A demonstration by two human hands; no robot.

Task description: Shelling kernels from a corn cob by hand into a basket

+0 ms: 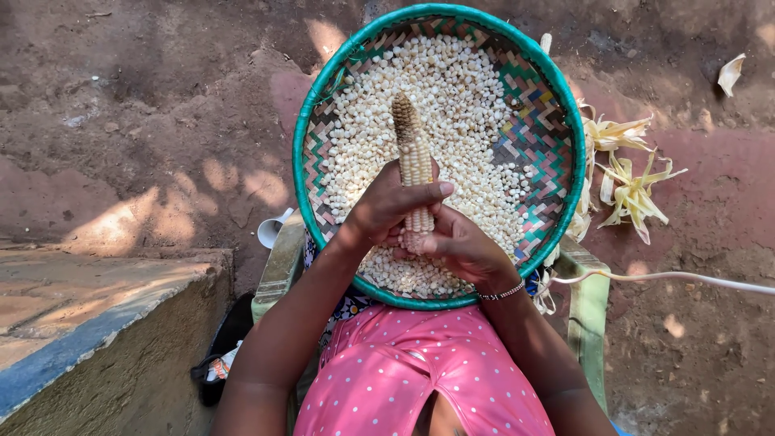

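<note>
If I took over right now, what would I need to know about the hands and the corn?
Left hand: wrapped around the cob, thumb across its front.
Right hand: gripping the cob's lower end, fingers curled.
Cob: held upright over the basket. Its top part is bare; kernels remain on the middle and lower part.
Basket: woven, green rim, resting on the lap, holding a wide layer of loose kernels.
Husks: lying on the ground to the right of the basket.
Done: the tip is shelled and many kernels are in the basket.
Left: the rest of this cob.
</note>
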